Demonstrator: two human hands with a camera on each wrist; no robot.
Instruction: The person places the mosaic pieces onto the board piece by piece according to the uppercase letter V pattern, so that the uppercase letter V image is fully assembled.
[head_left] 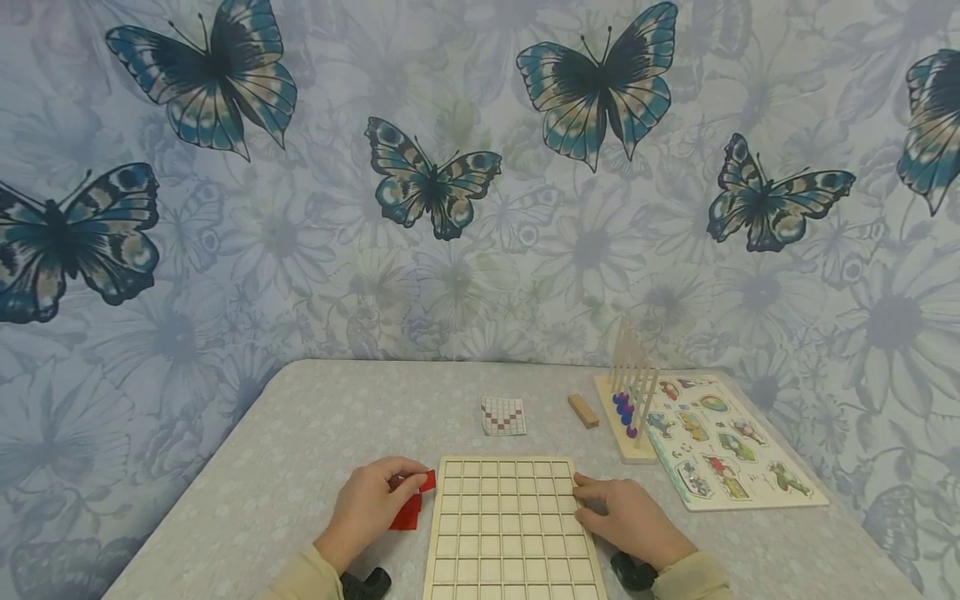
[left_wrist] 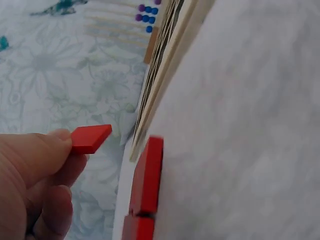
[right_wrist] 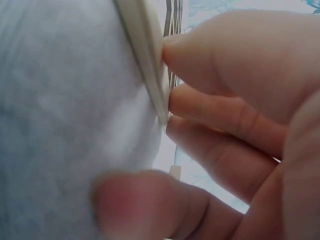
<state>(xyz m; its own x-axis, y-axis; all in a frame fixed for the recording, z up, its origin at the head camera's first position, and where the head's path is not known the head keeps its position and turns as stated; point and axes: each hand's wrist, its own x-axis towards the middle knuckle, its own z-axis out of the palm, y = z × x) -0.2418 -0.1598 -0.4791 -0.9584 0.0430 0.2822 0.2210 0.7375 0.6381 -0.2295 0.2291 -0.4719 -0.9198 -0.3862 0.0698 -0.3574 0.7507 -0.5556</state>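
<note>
Between thumb and fingers, my left hand [head_left: 371, 502] pinches a small flat red square tile [left_wrist: 91, 138], raised off the table just left of a wooden grid board [head_left: 511, 524]. Below that hand, more red tiles [head_left: 407, 514] lie on the table; two of them [left_wrist: 148, 175] show end to end in the left wrist view, partly cut off by the frame. The board's visible cells hold nothing. My right hand [head_left: 636, 518] touches the board's right edge with its fingertips [right_wrist: 175, 50], fingers loosely extended.
Beyond the board lies a paper card [head_left: 503, 416] with a grid pattern. A wooden block [head_left: 582, 411] is to its right. Farther right stand a peg rack [head_left: 634, 417] with blue and purple beads and a picture puzzle board [head_left: 738, 442]. A butterfly-patterned wall [head_left: 450, 283] closes the back.
</note>
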